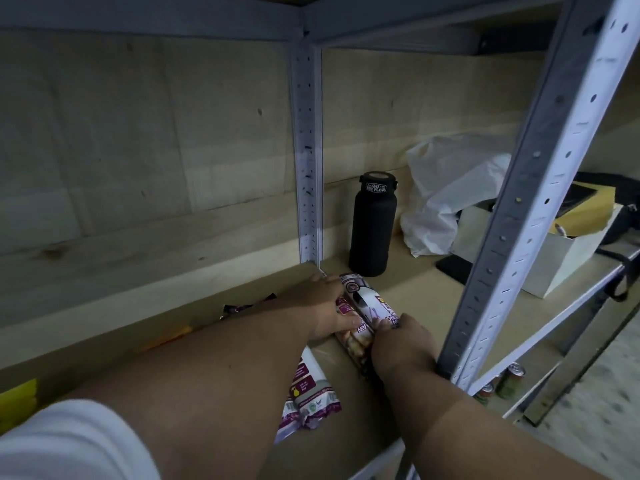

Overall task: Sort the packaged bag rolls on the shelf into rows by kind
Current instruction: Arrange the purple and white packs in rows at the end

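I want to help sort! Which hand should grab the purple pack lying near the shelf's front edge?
Probably the left hand. The purple pack lies right beside the left forearm, while the right hand is curled on the roll and would have to cross over.

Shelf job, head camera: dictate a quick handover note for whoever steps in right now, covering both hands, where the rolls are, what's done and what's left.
Left hand: reaching in, fingers resting on the purple-labelled roll packs by the rear upright.
Right hand: gripping the near end of the white-and-purple roll pack lying lengthwise on the shelf board.
Other rolls: flat purple-and-white packs near the front edge, under the left forearm; a dark-wrapped pack and orange and yellow packaging further left.
Done: a few purple packs lie side by side.
Left: line up the held pack, then sort the front and left packs into rows.
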